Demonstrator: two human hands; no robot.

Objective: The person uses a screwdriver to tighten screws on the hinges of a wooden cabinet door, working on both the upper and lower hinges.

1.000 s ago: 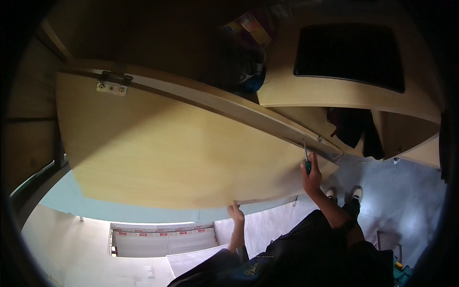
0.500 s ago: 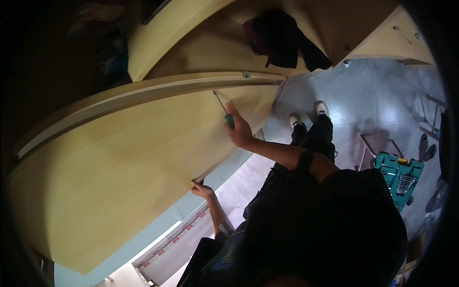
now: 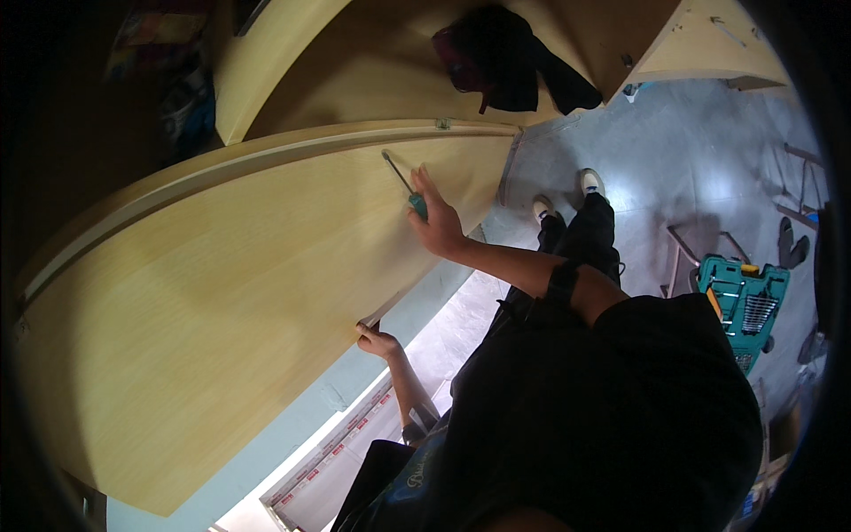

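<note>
Far left to mid: large, flat, pale yellow wood-grain panel (image 3: 222, 293) is taking up most of the view, long axis running lower L to upper R, its upper edge lying alongside pale wood cabinet rail (image 3: 355, 135). L hand (image 3: 379, 342) is gripping panel's lower edge near mid-length, fingers closed on it; fingertips partly hidden. Just R of that and higher, screwdriver w/ green handle and thin metal shaft (image 3: 417, 206) is slanting up-L over panel face, tip pointing twd upper edge; can't tell if tip is touching. R hand (image 3: 437, 222) is grasping the handle, one finger extending upward. Key relation: rail is lying above both hands, R hand nearer; small metal fitting (image 3: 442, 124) is sitting on rail, above R hand. Far R: open teal plastic tool case (image 3: 780, 284) is lying well apart.
</note>
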